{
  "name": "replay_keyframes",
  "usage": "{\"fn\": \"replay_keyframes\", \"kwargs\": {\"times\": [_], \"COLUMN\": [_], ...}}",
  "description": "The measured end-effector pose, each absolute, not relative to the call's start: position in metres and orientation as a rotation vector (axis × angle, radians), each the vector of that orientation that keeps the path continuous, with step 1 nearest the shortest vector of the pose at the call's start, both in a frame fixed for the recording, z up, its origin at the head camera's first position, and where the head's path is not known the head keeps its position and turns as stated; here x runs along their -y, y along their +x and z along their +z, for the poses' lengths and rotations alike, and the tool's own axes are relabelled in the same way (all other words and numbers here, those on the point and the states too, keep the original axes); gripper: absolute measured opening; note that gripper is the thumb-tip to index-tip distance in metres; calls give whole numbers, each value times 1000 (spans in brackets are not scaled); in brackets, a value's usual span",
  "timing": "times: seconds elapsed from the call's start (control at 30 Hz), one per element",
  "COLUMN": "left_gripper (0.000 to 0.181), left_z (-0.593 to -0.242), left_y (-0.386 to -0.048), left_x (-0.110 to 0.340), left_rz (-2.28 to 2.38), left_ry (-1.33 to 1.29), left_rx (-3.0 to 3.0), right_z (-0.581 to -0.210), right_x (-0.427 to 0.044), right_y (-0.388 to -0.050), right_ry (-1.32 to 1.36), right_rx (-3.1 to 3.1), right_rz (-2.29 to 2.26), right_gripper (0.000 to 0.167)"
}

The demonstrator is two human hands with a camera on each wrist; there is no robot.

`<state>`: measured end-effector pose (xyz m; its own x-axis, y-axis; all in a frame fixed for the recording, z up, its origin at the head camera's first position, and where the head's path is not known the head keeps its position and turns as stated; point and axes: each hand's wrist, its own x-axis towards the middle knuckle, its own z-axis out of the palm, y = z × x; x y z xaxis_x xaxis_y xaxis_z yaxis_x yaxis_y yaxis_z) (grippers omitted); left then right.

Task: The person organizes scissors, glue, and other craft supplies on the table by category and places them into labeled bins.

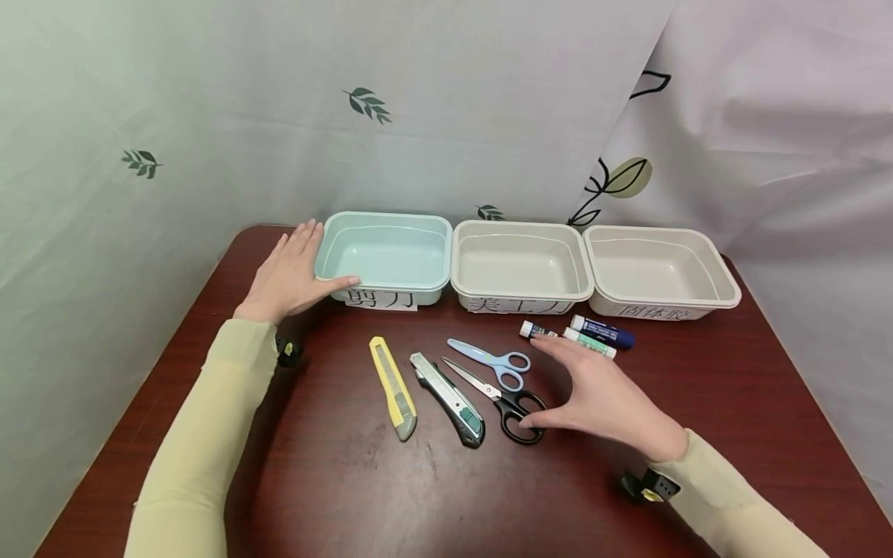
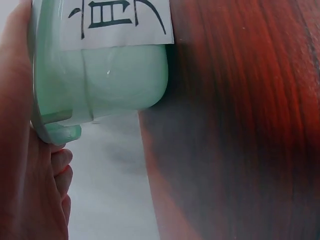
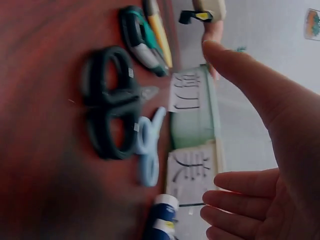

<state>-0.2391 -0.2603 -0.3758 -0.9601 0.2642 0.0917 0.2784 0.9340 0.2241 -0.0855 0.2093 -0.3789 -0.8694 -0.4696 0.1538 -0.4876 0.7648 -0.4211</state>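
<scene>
At the light-blue bin (image 1: 391,287) my left hand (image 1: 289,275) touches the left corner, its thumb along the front rim and its fingers straight along the left side. My right hand (image 1: 607,395) hovers with thumb and fingers spread, holding nothing. Its thumb is nearest the black-handled scissors (image 1: 512,404), and its fingertips partly cover the glue sticks, one white-capped (image 1: 536,330), one green (image 1: 589,342), one dark blue (image 1: 605,332). Small light-blue scissors (image 1: 497,361) lie near the black pair. Left of them lie a silver-and-black utility knife (image 1: 449,401) and a yellow utility knife (image 1: 393,387).
A beige bin (image 1: 523,293) stands in the middle and another beige bin (image 1: 663,301) at the right, in a row with the light-blue one. Each bin carries a paper label with handwritten characters. The dark red table (image 1: 314,488) meets a pale curtain (image 1: 265,116) behind.
</scene>
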Motion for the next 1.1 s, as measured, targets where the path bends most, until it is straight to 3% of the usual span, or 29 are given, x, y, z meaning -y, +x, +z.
{"fn": "replay_keyframes", "kwargs": {"times": [0.2,0.63,1.1], "left_gripper": [119,120,120], "left_z": [-378,-379,-378], "left_y": [-239,-241,-240], "left_x": [261,261,261], "left_rz": [-370,-346,-364], "left_ry": [-441,-450,-459], "left_rx": [3021,3007,3029], "right_z": [-391,-414,-414], "right_x": [-206,-195,-189], "right_y": [-75,-61,-63], "right_ry": [790,799,795], "right_rx": [2957,2924,2942], "right_rz": [734,660,618], "right_gripper": [108,85,76]}}
